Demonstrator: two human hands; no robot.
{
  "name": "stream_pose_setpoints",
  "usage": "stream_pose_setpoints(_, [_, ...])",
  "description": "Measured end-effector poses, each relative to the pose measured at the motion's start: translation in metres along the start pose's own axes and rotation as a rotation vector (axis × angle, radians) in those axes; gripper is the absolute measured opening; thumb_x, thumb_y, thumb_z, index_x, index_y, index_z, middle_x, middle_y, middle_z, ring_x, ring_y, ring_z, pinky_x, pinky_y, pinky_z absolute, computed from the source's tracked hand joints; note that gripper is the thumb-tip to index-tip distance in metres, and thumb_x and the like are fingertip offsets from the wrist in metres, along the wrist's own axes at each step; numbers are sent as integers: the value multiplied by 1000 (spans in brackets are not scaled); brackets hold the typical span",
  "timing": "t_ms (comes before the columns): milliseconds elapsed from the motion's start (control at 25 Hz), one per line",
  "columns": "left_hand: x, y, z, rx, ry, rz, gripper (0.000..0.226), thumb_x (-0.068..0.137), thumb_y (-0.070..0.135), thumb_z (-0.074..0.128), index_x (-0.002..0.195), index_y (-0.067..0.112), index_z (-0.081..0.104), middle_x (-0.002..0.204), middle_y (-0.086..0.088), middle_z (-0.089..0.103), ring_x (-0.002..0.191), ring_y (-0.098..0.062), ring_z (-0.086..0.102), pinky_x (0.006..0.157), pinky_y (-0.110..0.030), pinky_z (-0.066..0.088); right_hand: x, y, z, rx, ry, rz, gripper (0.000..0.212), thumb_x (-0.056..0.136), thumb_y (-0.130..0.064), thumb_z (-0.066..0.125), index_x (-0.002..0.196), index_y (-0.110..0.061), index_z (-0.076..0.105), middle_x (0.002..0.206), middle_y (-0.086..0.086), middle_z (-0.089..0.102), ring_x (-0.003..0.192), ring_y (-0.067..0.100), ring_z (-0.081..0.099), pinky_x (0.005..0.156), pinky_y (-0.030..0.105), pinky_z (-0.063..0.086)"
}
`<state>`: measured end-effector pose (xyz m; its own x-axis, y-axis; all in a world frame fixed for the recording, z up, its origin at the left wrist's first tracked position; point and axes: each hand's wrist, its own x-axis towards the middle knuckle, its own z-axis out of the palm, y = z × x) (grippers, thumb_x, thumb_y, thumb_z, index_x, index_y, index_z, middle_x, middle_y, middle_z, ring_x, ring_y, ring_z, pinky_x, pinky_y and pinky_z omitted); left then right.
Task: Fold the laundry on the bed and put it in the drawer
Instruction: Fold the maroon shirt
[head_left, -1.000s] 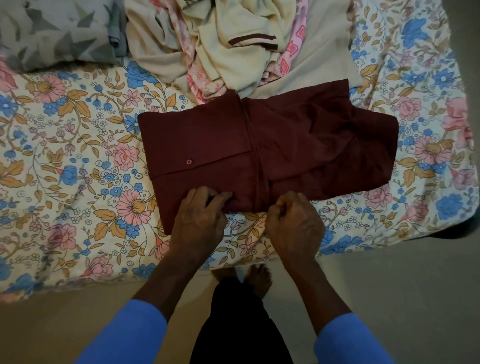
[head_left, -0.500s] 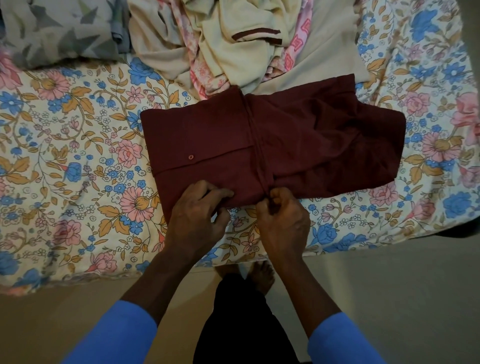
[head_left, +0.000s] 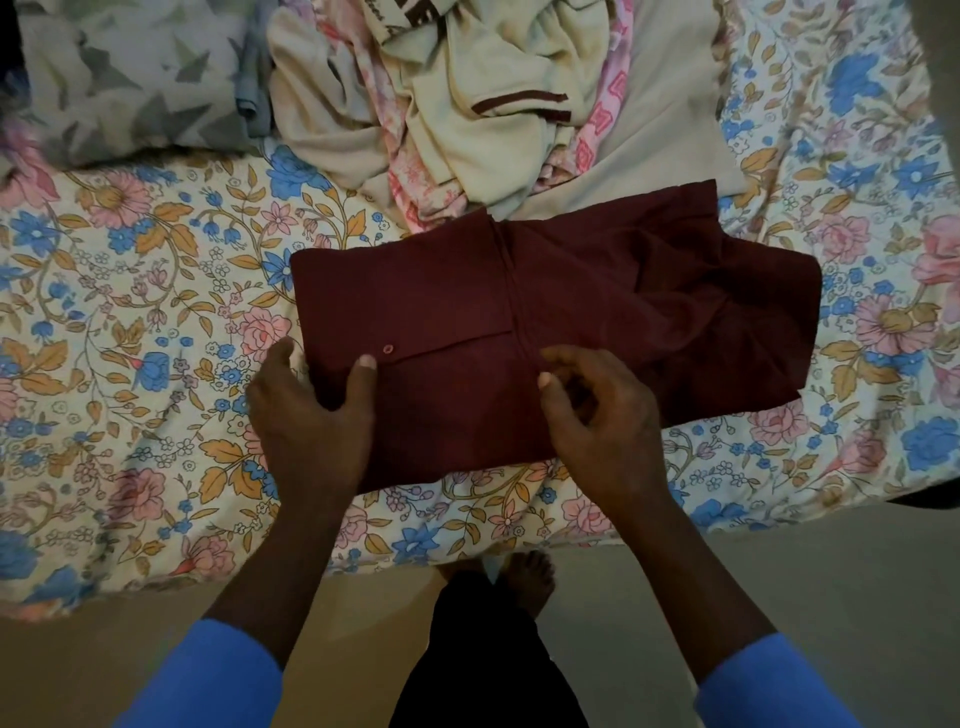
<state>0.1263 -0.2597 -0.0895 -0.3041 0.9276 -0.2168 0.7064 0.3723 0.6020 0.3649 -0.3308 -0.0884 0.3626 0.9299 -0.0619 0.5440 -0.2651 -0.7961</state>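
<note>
Below the near edge of the bed, a person's bare feet stand on the floor, just beside the hanging floral sheet. Two forearms in blue sleeves reach over that edge. The left hand grips the near left corner of the maroon shirt. Its thumb lies on top of the cloth, just beside a small button, and its fingers wrap round the shirt's left edge. The right hand sits over the shirt's near middle with fingers curled and thumb bent in; whether it pinches any cloth cannot be told. The shirt lies partly folded into a wide rectangle close to the bed's near edge, with a seam running down its middle and its right part rumpled. Beyond it, touching its far edge, a heap of unfolded laundry in cream and pink is piled toward the far edge of the bed. A grey patterned pillow rests at the far left.
</note>
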Motion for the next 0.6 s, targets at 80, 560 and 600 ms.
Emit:
stream_pose_setpoints(80, [26,10,-1,-171,-131,-291,91,64,68,81,136,18,59,126,-2,68,111,-23,66,100,-47,54,17,0,14,-30,-151,80,36,100,-33,64,135,-25,65,109,-9,60,94,5,61,80,26,55])
stream_pose_setpoints(560, [-12,159,-7,-755,-472,-184,45,76,11,83,119,14,69,99,0,79,85,-17,78,66,-34,63,27,61,-46,329,642,980,74,78,-44,85,138,-20,49,137,11,51,112,26,61,99,41,54])
stream_pose_setpoints(600, [-46,212,46,-673,-569,-138,45,71,17,85,114,17,70,94,1,79,83,-18,78,68,-38,63,27,90,-97,409,690,1021,67,76,-47,85,130,-20,55,128,7,60,107,24,65,99,46,56])
